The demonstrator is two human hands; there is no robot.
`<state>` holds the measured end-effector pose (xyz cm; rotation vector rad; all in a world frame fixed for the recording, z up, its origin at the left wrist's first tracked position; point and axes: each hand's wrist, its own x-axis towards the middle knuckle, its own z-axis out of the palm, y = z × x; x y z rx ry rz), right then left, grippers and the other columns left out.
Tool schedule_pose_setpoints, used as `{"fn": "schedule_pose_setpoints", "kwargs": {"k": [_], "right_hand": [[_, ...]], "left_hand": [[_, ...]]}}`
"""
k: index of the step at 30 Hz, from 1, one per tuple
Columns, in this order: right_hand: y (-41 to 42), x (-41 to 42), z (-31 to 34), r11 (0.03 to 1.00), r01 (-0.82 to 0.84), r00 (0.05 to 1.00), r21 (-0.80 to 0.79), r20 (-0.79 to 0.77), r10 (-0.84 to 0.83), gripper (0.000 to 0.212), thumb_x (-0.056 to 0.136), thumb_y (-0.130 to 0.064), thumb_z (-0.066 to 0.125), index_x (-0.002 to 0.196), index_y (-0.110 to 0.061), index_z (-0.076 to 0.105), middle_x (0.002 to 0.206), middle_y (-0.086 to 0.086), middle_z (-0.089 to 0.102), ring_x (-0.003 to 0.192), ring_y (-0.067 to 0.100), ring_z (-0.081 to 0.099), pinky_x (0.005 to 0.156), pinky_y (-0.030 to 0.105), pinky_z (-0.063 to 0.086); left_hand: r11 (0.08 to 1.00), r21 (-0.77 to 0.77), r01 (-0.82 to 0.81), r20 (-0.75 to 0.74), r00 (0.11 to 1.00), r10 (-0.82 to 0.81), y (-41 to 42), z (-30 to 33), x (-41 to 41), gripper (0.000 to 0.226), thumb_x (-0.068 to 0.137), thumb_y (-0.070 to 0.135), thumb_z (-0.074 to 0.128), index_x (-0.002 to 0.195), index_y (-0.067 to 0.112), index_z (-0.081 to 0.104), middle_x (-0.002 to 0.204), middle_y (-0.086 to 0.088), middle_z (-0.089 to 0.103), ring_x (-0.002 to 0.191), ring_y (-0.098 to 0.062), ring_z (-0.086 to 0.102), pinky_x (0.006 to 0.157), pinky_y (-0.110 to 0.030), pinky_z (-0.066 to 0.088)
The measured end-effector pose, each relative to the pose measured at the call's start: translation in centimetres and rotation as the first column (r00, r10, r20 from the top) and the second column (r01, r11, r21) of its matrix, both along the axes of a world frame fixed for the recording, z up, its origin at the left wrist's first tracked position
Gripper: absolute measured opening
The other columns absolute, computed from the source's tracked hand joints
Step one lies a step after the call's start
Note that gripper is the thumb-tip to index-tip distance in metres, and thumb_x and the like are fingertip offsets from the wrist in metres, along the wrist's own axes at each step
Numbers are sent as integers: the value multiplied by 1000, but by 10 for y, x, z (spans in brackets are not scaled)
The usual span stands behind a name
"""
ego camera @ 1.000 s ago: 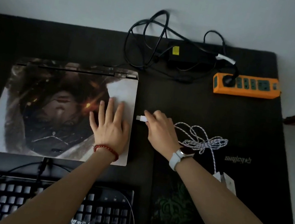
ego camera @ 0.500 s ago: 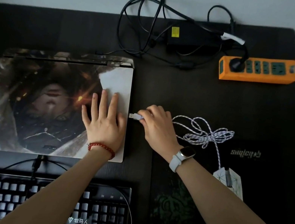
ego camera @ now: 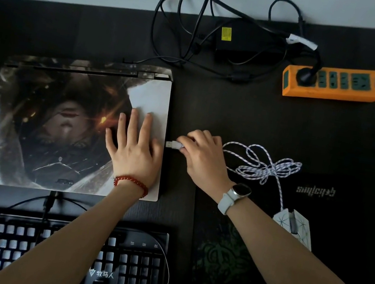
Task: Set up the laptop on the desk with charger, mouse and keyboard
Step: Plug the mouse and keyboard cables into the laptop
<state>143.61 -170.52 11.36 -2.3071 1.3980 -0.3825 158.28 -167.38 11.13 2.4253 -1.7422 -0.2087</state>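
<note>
The closed laptop (ego camera: pixel 60 119), its lid covered with a dark picture skin, lies on the black desk mat (ego camera: pixel 236 115). My left hand (ego camera: pixel 134 147) rests flat on the lid near its right edge. My right hand (ego camera: pixel 203 157) pinches the white USB plug (ego camera: pixel 173 144) of the mouse cable, its metal tip right at the laptop's right side. The bundled white braided cable (ego camera: pixel 267 168) leads to the white mouse (ego camera: pixel 294 225) at the right. The black keyboard (ego camera: pixel 129 269) sits at the near edge. The black charger brick (ego camera: pixel 239 43) lies at the back.
An orange power strip (ego camera: pixel 334 82) at the back right has the charger's black plug in it. Tangled black charger cables (ego camera: pixel 186 16) loop over the mat's far edge toward the wall. A dark mouse pad (ego camera: pixel 223 260) lies under my right forearm.
My right hand has carried the USB plug leftward until its tip reaches the laptop's right side. My left hand stays flat on the lid.
</note>
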Motion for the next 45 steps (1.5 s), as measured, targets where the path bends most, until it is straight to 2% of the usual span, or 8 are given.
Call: {"fn": "schedule_pose_setpoints", "kwargs": {"k": [11,20,25,35,40,43,45], "right_hand": [[-10,4,1,1000,17,999,20,-28,-16,19,86,-12,58,103,-13,66,97,9,62,91,30,55,73,42,37],[-5,6,1,1000,-9,1000,19,-25,10,19,83,-5,59,100,-7,66,94,13,61,86,32,56,70,43,41],[-5,5,0,1000,-10,1000,-21,3,10,19,77,-1,62,94,-7,67,88,12,61,80,31,57,65,40,40],[-5,6,1,999,-36,998,-17,-52,35,19,83,-8,59,101,-8,65,94,12,62,86,32,57,69,43,43],[-6,-2,1,1000,-27,993,-6,-116,26,24,82,-2,56,105,-9,63,92,10,62,83,30,57,70,41,39],[-7,-1,1,997,35,997,63,-66,-31,31,81,3,53,108,-11,59,88,5,64,83,25,56,76,36,32],[-6,2,1,991,86,996,103,-17,-85,26,83,2,52,105,-13,57,83,1,63,80,23,55,76,34,27]], "left_hand": [[1000,-10,-2,-4,1000,2,0,-1,0,57,84,35,26,138,22,37,151,-8,29,142,-28,19,113,-55,8],[1000,-19,-3,4,1000,3,0,-4,-2,55,86,35,26,138,22,36,151,-9,30,141,-29,20,113,-56,9],[1000,-18,-4,15,1000,4,0,-5,-2,55,86,34,28,138,22,36,150,-9,31,141,-30,21,112,-56,10],[1000,-12,-5,17,1000,5,0,-4,-1,54,85,30,32,137,22,37,150,-9,32,141,-30,22,112,-57,11],[1000,-15,2,19,1000,-1,0,-4,0,54,84,29,33,137,21,37,150,-9,32,140,-30,22,111,-57,12],[1000,-9,-6,12,1000,6,0,-4,-1,55,83,29,33,137,21,37,150,-8,31,141,-30,21,112,-57,11],[1000,-8,-5,10,1000,5,0,-4,-1,55,83,30,32,138,22,37,150,-8,31,141,-30,21,112,-57,11]]}}
